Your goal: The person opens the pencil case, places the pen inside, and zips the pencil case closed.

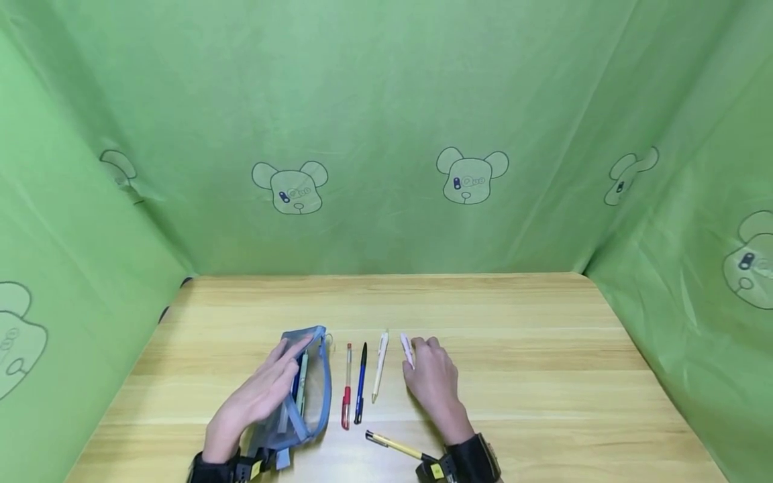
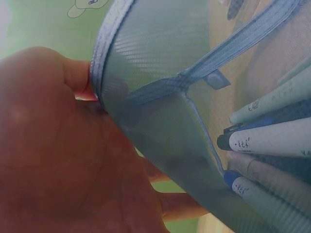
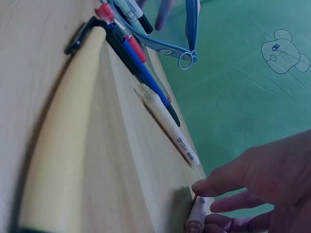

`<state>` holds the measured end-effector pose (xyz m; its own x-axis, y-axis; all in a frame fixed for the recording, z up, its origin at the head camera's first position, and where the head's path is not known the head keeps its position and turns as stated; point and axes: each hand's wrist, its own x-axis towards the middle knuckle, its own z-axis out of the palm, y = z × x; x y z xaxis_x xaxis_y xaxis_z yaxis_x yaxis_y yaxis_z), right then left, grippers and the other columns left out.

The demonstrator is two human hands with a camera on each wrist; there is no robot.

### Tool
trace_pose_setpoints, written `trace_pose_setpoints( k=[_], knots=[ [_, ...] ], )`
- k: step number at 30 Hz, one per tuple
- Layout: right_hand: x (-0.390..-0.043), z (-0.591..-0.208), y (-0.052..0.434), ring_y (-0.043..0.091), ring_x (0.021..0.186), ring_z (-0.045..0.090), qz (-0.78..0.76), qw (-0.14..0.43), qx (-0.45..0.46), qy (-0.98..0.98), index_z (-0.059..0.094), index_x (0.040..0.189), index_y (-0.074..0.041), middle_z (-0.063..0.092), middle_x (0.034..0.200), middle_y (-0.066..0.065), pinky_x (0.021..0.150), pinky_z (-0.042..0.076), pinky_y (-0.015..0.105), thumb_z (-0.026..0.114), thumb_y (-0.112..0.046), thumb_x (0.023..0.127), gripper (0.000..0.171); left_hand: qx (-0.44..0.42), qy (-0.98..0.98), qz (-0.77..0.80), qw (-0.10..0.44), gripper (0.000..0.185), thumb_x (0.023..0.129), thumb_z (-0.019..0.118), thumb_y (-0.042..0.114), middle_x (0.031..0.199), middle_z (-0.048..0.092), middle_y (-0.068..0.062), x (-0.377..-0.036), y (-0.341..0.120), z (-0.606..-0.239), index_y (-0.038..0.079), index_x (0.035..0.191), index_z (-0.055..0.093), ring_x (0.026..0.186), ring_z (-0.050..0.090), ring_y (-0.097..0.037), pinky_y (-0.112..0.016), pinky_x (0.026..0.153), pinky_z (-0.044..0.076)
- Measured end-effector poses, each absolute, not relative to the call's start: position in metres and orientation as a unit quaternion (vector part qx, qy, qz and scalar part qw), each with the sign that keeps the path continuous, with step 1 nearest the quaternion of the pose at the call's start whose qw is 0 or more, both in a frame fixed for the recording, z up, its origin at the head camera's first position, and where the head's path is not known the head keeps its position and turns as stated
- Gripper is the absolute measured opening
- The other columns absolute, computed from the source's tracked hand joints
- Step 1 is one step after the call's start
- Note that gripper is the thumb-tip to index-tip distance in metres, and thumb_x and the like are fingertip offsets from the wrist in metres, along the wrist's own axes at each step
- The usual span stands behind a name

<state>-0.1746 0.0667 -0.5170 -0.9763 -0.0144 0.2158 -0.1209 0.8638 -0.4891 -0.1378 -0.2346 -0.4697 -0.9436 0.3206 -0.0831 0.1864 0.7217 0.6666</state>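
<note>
Two hands over the desk [image 1: 531,335]. Right hand [image 1: 431,376]: grip clamped on white pen [image 1: 407,349], thumb and fingers together, one end of it free and pointing at the back edge. Left hand [image 1: 260,392]: on the pencil case [image 1: 327,389], which sits left of centre, mouth open; fingers mostly straight along its left wall, can't tell if that grip pinches. Several stored pens [image 1: 302,382] inside the case. Between case and right hand, left to right, apart: red pen [image 1: 347,389], blue pen [image 1: 361,386], loose white pen [image 1: 380,369], all roughly lengthwise toward the back edge. Yellow pen [image 1: 395,445] slantwise, nearer the front edge, dark end by the right wrist strap [image 1: 468,463]. Green cloth [image 1: 386,100] beyond back edge and both sides.
</note>
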Motion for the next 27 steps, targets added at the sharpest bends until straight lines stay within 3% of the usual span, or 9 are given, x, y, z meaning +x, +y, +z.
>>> trace_pose_setpoints(
  k=[6, 15, 27],
  knots=[
    [-0.1733, -0.5187, 0.0663, 0.022, 0.066, 0.058, 0.255, 0.104, 0.036, -0.961, 0.071, 0.118, 0.005, 0.066, 0.095, 0.017, 0.05, 0.05, 0.029, 0.082, 0.0, 0.078, 0.042, 0.145, 0.922, 0.345, 0.094, 0.054, 0.113, 0.016, 0.025, 0.167, 0.016, -0.026, -0.1372, -0.2338, -0.4702, 0.009, 0.164, 0.025, 0.152, 0.007, -0.052, -0.076, 0.114, 0.013],
    [-0.1702, -0.5132, 0.0668, 0.02, 0.06, 0.056, 0.262, 0.104, 0.036, -0.959, 0.072, 0.111, 0.008, 0.062, 0.081, 0.011, 0.049, 0.051, 0.028, 0.075, 0.011, 0.076, 0.036, 0.145, 0.922, 0.347, 0.092, 0.053, 0.113, 0.017, 0.024, 0.166, 0.017, -0.027, -0.1372, -0.2332, -0.4705, 0.009, 0.163, 0.025, 0.151, 0.008, -0.052, -0.076, 0.114, 0.015],
    [-0.1704, -0.5093, 0.068, 0.02, 0.063, 0.059, 0.273, 0.11, 0.043, -0.955, 0.073, 0.114, 0.006, 0.066, 0.084, 0.012, 0.05, 0.052, 0.03, 0.075, 0.007, 0.076, 0.038, 0.144, 0.922, 0.349, 0.089, 0.053, 0.112, 0.018, 0.022, 0.168, 0.021, -0.017, -0.1367, -0.2349, -0.4694, 0.011, 0.164, 0.025, 0.152, 0.006, -0.051, -0.075, 0.115, 0.011]
  ],
)
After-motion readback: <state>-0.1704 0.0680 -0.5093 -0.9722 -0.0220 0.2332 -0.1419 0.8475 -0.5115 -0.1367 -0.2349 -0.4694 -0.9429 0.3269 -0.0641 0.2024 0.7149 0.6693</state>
